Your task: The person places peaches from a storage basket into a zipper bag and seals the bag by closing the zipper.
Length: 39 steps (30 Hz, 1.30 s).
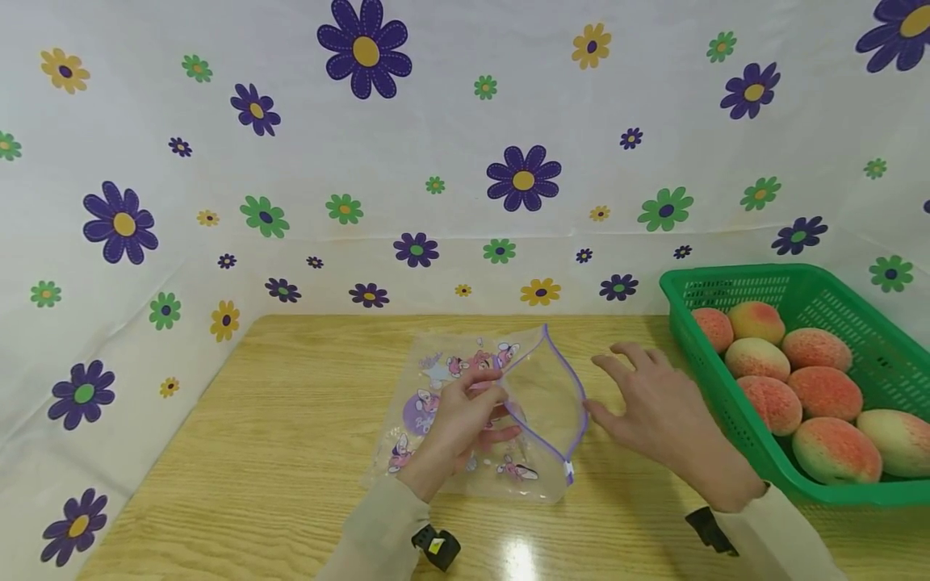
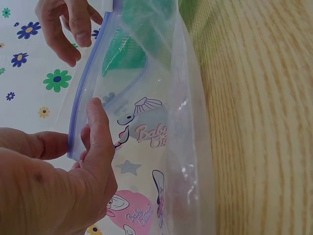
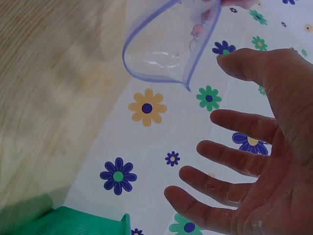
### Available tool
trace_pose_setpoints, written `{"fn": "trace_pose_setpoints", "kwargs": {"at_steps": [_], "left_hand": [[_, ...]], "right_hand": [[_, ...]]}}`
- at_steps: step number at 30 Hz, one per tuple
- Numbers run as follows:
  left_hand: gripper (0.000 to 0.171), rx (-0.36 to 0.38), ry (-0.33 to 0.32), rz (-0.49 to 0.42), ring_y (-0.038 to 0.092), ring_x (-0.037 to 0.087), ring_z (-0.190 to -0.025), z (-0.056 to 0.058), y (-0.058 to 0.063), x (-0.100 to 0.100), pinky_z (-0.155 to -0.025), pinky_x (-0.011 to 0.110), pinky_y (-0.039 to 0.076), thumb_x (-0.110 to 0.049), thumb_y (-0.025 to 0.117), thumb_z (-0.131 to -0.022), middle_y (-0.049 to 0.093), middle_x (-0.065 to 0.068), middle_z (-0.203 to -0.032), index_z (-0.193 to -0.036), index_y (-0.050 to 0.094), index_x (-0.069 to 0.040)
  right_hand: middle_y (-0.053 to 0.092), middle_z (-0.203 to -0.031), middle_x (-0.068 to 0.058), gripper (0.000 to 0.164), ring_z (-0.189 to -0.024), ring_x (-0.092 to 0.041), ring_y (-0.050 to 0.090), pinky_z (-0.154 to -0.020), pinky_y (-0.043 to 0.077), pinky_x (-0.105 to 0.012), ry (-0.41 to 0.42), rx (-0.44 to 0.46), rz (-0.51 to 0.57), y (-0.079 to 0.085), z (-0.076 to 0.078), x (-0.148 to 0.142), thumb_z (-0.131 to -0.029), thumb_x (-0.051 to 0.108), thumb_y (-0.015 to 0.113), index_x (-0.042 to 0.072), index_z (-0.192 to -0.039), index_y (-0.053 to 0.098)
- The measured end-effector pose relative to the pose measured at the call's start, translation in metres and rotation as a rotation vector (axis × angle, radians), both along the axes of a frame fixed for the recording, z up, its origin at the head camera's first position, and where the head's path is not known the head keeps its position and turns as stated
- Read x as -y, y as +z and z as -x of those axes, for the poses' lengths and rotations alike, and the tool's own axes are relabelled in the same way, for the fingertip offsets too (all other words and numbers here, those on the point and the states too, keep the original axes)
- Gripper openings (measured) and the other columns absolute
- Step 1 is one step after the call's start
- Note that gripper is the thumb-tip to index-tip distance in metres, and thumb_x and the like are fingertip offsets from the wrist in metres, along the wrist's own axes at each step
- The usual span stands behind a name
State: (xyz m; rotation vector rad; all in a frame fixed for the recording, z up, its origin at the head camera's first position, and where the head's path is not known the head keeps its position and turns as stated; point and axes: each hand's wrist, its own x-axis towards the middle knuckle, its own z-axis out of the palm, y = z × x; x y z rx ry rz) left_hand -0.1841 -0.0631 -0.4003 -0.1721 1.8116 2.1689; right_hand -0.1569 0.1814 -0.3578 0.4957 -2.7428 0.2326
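A clear zip bag [image 1: 465,476] with pink cartoon prints and a purple zip edge lies on the table, its mouth spread wide toward the right. My left hand [image 1: 465,420] pinches the near lip of that mouth between thumb and fingers; in the left wrist view the thumb and index finger [image 2: 100,127] sit on either side of the purple strip. My right hand [image 1: 654,411] hovers just right of the mouth, thumb by the zip edge. Its fingers [image 3: 234,156] are spread and hold nothing in the right wrist view. A white slider [image 1: 569,470] sits at the zip's near end.
A green plastic basket [image 1: 734,278] with several peaches [image 1: 835,452] stands on the right of the wooden table [image 1: 276,420], close to my right hand. Behind rises a white cloth [image 1: 436,121] printed with flowers.
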Motion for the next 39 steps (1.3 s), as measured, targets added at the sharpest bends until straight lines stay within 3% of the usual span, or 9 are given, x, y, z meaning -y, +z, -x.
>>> {"fn": "trace_pose_setpoints", "kwargs": {"at_steps": [16,26,35,39], "left_hand": [[0.045,0.001,0.000,0.008,0.070,0.017,-0.085,-0.001,0.000,0.002,-0.069,0.032,0.066,-0.003,0.057,-0.094,0.056,0.002,-0.094,-0.139,0.052,-0.004],[0.045,0.002,0.004,-0.011,0.070,0.017,-0.084,-0.002,0.000,0.003,-0.068,0.031,0.066,-0.003,0.058,-0.094,0.058,0.002,-0.094,-0.139,0.052,-0.004],[0.044,-0.005,0.005,0.004,0.070,0.017,-0.085,-0.001,-0.002,0.005,-0.069,0.032,0.066,-0.003,0.058,-0.094,0.059,0.002,-0.093,-0.138,0.053,-0.003],[0.045,0.003,0.007,-0.002,0.070,0.017,-0.084,-0.001,-0.001,0.004,-0.068,0.032,0.066,-0.003,0.058,-0.094,0.059,0.002,-0.093,-0.138,0.053,-0.004]], "right_hand": [[0.061,-0.132,-0.027,0.055,-0.112,-0.054,0.060,-0.078,0.057,-0.067,-0.056,-0.010,0.003,0.008,-0.002,-0.020,-0.085,0.039,0.078,0.006,-0.128,0.068],[0.060,-0.125,-0.027,0.057,-0.110,-0.053,0.060,-0.068,0.059,-0.063,-0.065,-0.066,0.018,0.018,-0.001,-0.040,-0.084,0.039,0.079,0.002,-0.126,0.068],[0.058,-0.131,-0.027,0.055,-0.100,-0.051,0.063,-0.053,0.055,-0.056,-0.118,-0.098,0.033,0.030,-0.004,-0.060,-0.083,0.036,0.080,0.003,-0.124,0.068],[0.058,-0.128,-0.029,0.059,-0.098,-0.048,0.061,-0.049,0.050,-0.053,-0.130,-0.107,0.067,0.032,-0.007,-0.073,-0.081,0.031,0.083,0.004,-0.130,0.063]]}}
